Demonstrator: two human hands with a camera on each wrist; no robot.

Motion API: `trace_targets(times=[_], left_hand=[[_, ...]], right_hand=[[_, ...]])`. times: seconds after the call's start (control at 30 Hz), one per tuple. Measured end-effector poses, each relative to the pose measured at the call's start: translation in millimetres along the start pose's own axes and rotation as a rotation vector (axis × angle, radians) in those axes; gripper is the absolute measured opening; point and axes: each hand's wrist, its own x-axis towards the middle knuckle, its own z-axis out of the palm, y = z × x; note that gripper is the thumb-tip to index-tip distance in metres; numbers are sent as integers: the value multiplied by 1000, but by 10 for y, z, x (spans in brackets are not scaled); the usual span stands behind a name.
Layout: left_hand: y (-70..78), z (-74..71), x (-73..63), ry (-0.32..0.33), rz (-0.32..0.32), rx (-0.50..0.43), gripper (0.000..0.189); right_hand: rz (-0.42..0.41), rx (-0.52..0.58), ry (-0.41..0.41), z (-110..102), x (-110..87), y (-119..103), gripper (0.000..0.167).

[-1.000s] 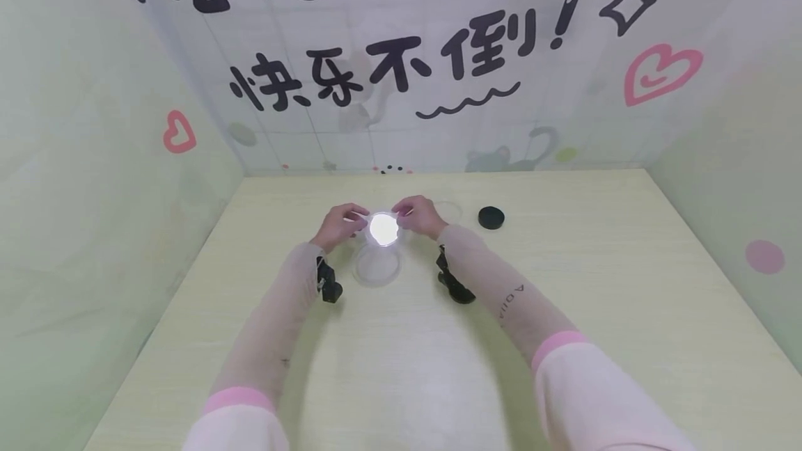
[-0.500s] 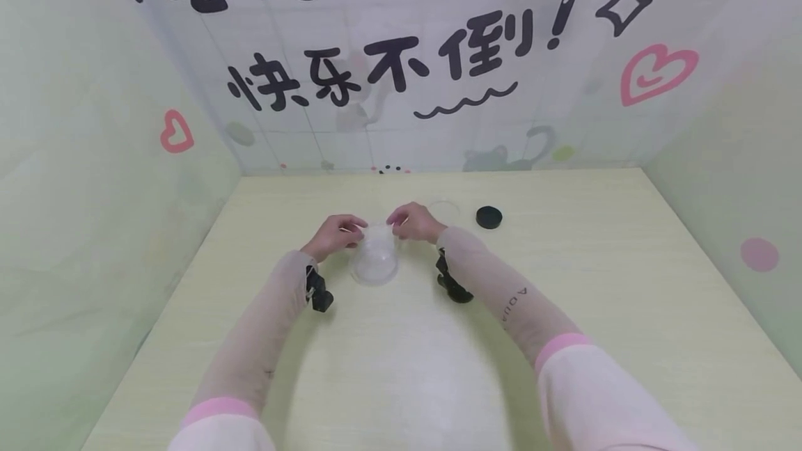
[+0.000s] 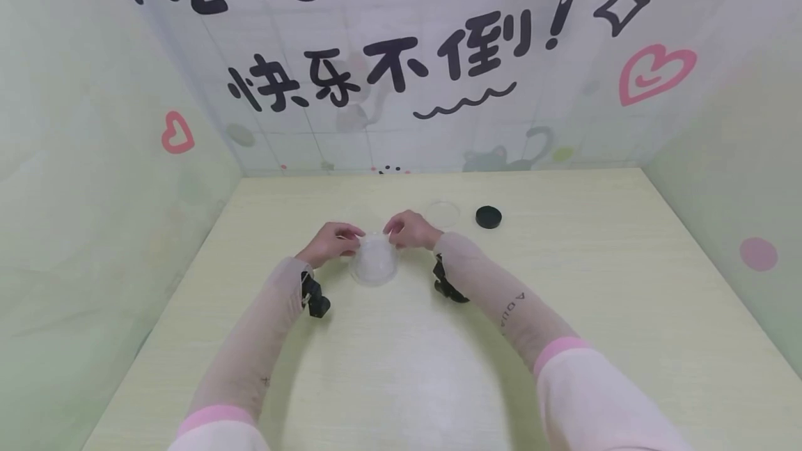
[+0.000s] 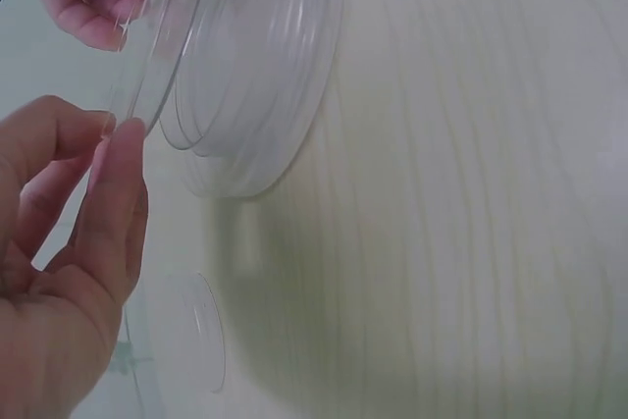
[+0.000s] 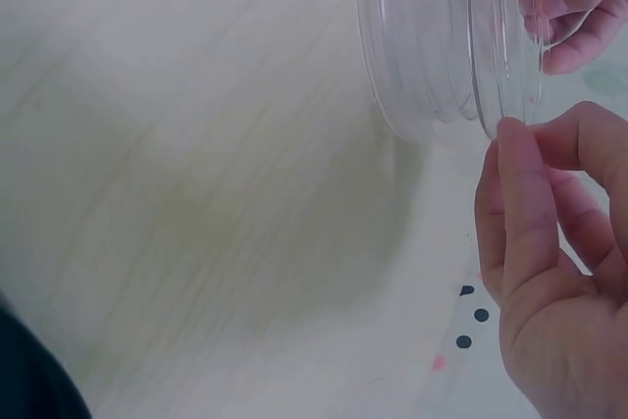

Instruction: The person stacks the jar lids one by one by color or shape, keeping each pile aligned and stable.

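My left hand (image 3: 327, 243) pinches the rim of a clear round plastic piece (image 4: 162, 56) between thumb and fingertips. On the opposite side of that rim, my right hand (image 3: 412, 230) pinches it the same way. Just below the held piece stands a wider clear round plastic container (image 3: 374, 271) on the table; both look see-through in the wrist views. Whether the two touch I cannot tell.
Right of the hands, a thin clear disc (image 3: 442, 214) lies on the table (image 3: 401, 353). Beside it sits a black round lid (image 3: 489, 217). A printed cloth wall (image 3: 388, 138) closes off the table's back.
Both hands have come down and nearer with the clear piece, which was tilted and glaring with light. It now sits level above the container, and the glare is gone.
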Motion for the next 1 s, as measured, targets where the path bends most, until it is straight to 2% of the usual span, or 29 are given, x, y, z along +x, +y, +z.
trace_targets(times=[0.2, 0.67, 0.93, 1.0], left_hand=[[-45, -9, -27, -21, 1, -1, 29], [-69, -8, -78, -27, 24, -16, 29], [-122, -10, -43, -40, 23, -12, 30], [-90, -5, -64, -46, 22, -15, 30]], right_hand=[[3, 0, -32, 46, -8, 12, 21], [4, 34, -39, 88, -26, 11, 21], [20, 34, -48, 83, -29, 22, 22], [26, 37, -50, 85, -24, 26, 22]])
